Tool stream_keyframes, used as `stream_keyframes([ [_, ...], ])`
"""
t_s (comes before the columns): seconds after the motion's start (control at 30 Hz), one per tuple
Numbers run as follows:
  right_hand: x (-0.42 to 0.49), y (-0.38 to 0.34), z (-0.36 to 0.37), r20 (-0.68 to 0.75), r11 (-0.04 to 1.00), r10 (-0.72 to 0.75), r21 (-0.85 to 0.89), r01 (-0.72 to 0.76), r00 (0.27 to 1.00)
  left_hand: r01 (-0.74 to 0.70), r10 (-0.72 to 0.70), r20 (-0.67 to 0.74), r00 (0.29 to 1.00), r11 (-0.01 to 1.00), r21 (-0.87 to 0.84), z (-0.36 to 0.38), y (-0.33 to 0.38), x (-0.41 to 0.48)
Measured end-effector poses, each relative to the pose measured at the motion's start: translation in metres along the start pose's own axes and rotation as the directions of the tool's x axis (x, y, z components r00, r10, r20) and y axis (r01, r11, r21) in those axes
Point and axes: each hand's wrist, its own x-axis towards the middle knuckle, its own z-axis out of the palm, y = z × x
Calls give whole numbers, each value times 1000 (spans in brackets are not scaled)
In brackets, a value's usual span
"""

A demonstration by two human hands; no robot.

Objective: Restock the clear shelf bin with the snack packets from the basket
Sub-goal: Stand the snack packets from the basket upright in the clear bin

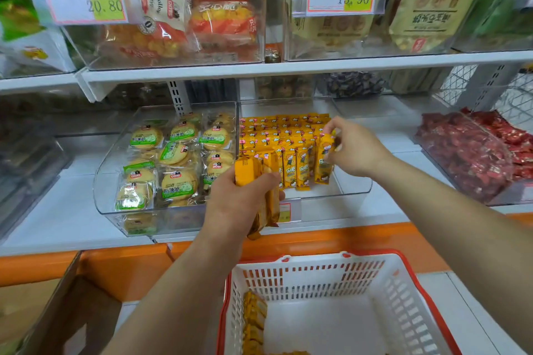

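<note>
While the left hand (240, 196) is gripping a bundle of yellow snack packets (247, 171) at centre frame, fingers curled round the stack, the right hand (356, 147) is pinching a single packet (325, 157) upright between thumb and fingertips, right of centre. Both grips are closing on stock, neither free.

Head view only. The single packet is standing at the right end of the front row inside the clear shelf bin (357, 186), just beside the upright packets next to it; can't tell if its bottom end is resting on the bin floor. The bundle is hovering at the bin's front left corner, lower ends hanging out in front of the rim. Rows of packets (277, 135) are filling the back and middle of the bin, standing tight; bare floor is showing at front right, so room to fill.

The basket (311, 277), white with a red rim, is sitting at bottom of frame on the counter (444, 297), below the shelf. A few yellow packets (253, 317) are lying along its left wall, most of its floor bare.

Judging: task is looking well past halfway. Most stock is shelved, the front row is being built, and the left-hand bundle plus the basket leftovers are waiting. The neighbour bin of round biscuit packs (173, 158), left of centre, is not involved.
</note>
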Motion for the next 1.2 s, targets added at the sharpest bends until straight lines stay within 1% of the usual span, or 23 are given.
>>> stream_keyframes([
  [0.07, 15, 2, 20, -16, 987, 34, -155, -36, 999, 8, -8, -3, 1000, 1000, 12, -5, -1, 1],
  [0.1, 20, 4, 28, -32, 983, 52, -177, -57, 998, 9, -9, -9, 1000, 1000, 14, -8, -1, 1],
  [0.17, 29, 8, 44, -37, 986, 92, -138, -96, 995, 9, -8, -20, 1000, 1000, 18, -13, -2, 4],
  [0.27, 39, 19, 58, 12, 991, 114, -69, -113, 993, 18, -18, -28, 999, 1000, 17, -21, -2, 7],
  [0.4, 42, 32, 63, -16, 990, 143, 17, -143, 990, 10, -10, -8, 1000, 1000, 27, -30, -2, 10],
  [0.47, 38, 33, 61, 4, 983, 173, 63, -173, 985, 13, -13, -5, 1000, 1000, 13, -29, -2, 11],
  [0.53, 30, 28, 55, 49, 984, 170, 40, -172, 984, 25, -25, -1, 1000, 1000, -5, -26, -1, 12],
  [0.6, 12, 18, 40, 55, 992, 119, -37, -117, 991, 34, -34, 23, 999, 999, 2, -21, 0, 12],
  [0.63, -3, 14, 31, 44, 996, 81, -36, -79, 996, 38, -38, 43, 998, 999, 1, -18, 0, 11],
  [0.67, -21, 12, 21, 34, 999, 36, 6, -36, 999, 43, -42, 70, 997, 999, -4, -14, 0, 10],
  [0.73, -62, 11, 3, 44, 980, -30, 197, 21, 999, 54, -54, 128, 990, 999, 3, -2, -1, 6],
  [0.77, -82, 9, -4, 76, 943, -34, 332, 7, 997, 59, -61, 155, 986, 998, 18, 3, -2, 3],
  [0.8, -98, 9, -9, 114, 882, -34, 470, -24, 993, 57, -63, 185, 981, 998, 37, 9, -4, 0],
  [0.83, -109, 8, -13, 144, 813, -27, 579, -62, 989, 50, -62, 215, 975, 997, 59, 16, -6, -3],
  [0.87, -116, 9, -17, 160, 766, -20, 637, -88, 987, 42, -61, 242, 968, 996, 83, 22, -8, -6],
  [1.0, -128, 10, -26, 176, 716, -19, 689, -110, 984, 3, -55, 317, 947, 987, 163, 47, -20, -19],
  [1.07, -130, 14, -25, 196, 751, 8, 647, -135, 981, -54, -35, 362, 931, 971, 231, 58, -24, -24],
  [1.13, -131, 20, -25, 212, 774, 27, 614, -155, 977, -63, -30, 389, 921, 972, 225, 66, -29, -28],
  [1.2, -129, 28, -28, 198, 741, 41, 652, -163, 979, -39, -42, 376, 926, 978, 207, 71, -31, -29],
])
